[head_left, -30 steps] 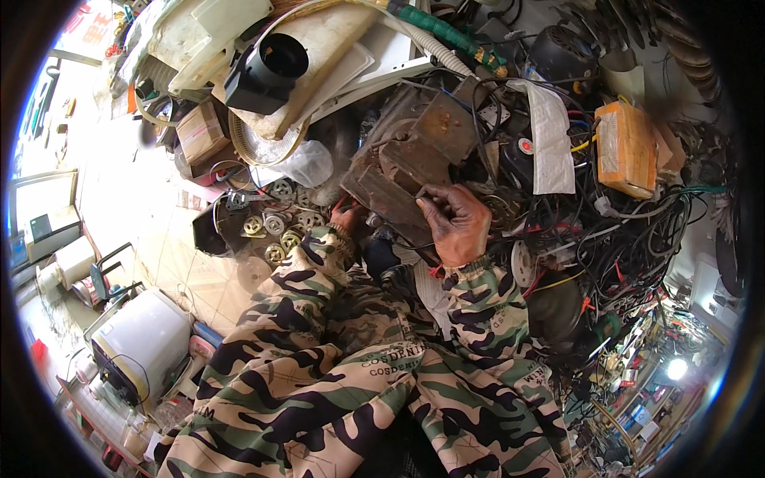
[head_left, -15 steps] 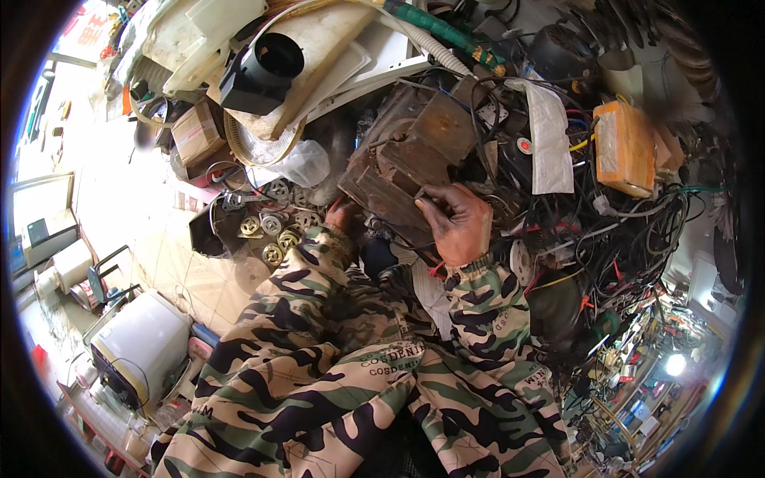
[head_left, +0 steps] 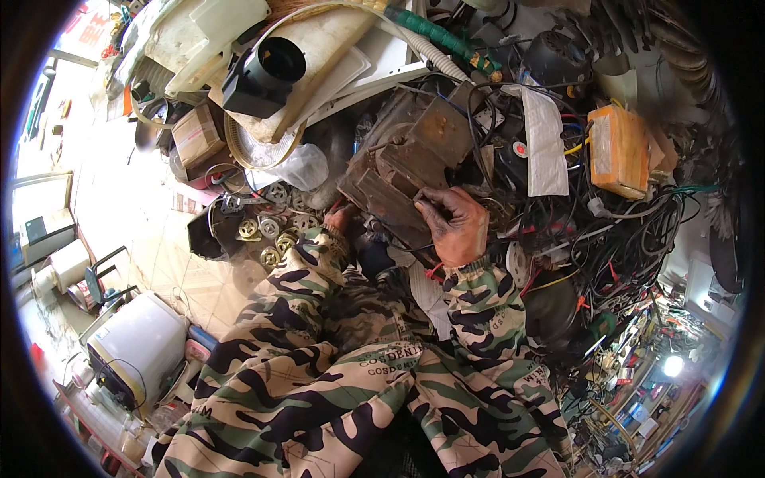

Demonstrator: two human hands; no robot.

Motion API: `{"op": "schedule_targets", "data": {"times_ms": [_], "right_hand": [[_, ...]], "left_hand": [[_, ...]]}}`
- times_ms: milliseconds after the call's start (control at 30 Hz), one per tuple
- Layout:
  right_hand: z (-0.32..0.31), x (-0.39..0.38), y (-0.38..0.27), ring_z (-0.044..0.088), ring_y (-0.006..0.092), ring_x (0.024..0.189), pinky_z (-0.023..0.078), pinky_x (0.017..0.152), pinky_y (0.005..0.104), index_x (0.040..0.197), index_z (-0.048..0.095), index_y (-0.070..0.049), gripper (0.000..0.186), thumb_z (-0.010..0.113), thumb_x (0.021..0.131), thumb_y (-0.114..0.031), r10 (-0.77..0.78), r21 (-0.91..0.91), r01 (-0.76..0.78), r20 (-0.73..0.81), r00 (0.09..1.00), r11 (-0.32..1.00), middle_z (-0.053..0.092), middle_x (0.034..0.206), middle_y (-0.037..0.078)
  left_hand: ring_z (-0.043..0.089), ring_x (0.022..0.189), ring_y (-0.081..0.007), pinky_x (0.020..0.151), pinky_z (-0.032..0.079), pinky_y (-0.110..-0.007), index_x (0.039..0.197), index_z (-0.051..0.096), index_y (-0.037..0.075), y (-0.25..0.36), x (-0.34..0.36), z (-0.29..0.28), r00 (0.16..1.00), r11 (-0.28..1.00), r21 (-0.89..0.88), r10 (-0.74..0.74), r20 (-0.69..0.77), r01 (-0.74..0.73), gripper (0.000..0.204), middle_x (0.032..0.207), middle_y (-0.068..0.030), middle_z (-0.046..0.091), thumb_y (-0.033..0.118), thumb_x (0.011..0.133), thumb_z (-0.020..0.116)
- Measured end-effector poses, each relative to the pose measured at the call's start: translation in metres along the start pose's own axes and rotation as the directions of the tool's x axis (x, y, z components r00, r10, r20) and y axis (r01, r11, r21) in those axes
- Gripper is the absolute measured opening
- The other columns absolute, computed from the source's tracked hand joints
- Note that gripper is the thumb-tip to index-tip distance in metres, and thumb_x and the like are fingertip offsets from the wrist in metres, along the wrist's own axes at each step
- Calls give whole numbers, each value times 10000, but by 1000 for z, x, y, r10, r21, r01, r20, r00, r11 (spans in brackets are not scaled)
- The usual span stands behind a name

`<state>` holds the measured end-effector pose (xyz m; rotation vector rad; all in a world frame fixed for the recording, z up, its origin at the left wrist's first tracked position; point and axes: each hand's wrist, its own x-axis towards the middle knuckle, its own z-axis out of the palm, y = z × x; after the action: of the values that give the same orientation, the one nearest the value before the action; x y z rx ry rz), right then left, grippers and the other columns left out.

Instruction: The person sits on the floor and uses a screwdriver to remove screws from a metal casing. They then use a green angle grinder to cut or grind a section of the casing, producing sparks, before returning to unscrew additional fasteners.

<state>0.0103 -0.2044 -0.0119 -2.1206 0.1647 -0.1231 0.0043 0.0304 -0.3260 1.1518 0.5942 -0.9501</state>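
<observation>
A rusty brown metal machine with flat plates and a boxy housing (head_left: 446,126) lies in front of me. My right hand (head_left: 456,229) is at its near right edge, thumb and fingers pinched together; whatever is between them is too small to make out. My left hand (head_left: 339,217) is lower down at the machine's left corner, fingers curled and partly hidden under its edge, with a thin red wire close by. A dark cloth-like bundle (head_left: 374,253) sits between my two wrists.
Several brass and grey pulley-like wheels (head_left: 271,228) lie to the left beside a black open container (head_left: 209,231). A black plastic blower housing (head_left: 267,76) rests on a board behind. Right of the machine are tangled black cables (head_left: 613,239) and an orange taped box (head_left: 618,151).
The view has shifted slightly. Both hands keep nearly the same places at the machine's edge, and the right hand's pinch looks much the same.
</observation>
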Motion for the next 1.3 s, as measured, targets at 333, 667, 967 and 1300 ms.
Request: {"op": "schedule_targets", "data": {"times_ms": [333,667,967,1300], "right_hand": [[-9,-5,-1,669,269,712,549,576,422,1110,688,-41,282,735,837,-96,83,-102,-79,32,996,992,664,874,134],[3,-3,-2,666,275,708,546,577,414,1015,718,-38,181,729,846,-106,-59,-53,54,-87,995,997,662,857,142],[-3,-4,-2,656,273,662,511,552,378,978,715,-3,165,731,831,-78,-35,-79,29,-78,996,996,658,820,150],[-1,0,-5,656,271,657,509,555,367,971,709,11,181,747,812,-66,-117,-73,113,-53,992,991,656,812,155]], "left_hand": [[653,765,-241,646,521,-368,1074,641,50,37,-48,39,830,508,728,538,149,-460,275,855,-91,667,160,822,653],[662,788,-336,676,531,-425,1133,652,151,16,-22,27,811,245,890,550,199,-384,420,912,-120,690,233,725,712],[619,668,-262,600,498,-388,1079,649,80,16,-7,37,973,986,-48,150,-174,-161,320,778,-101,641,185,781,697],[549,680,-279,639,503,-393,1062,635,49,42,-4,-17,971,749,-657,-208,-119,80,269,799,-113,586,253,887,631]]}}
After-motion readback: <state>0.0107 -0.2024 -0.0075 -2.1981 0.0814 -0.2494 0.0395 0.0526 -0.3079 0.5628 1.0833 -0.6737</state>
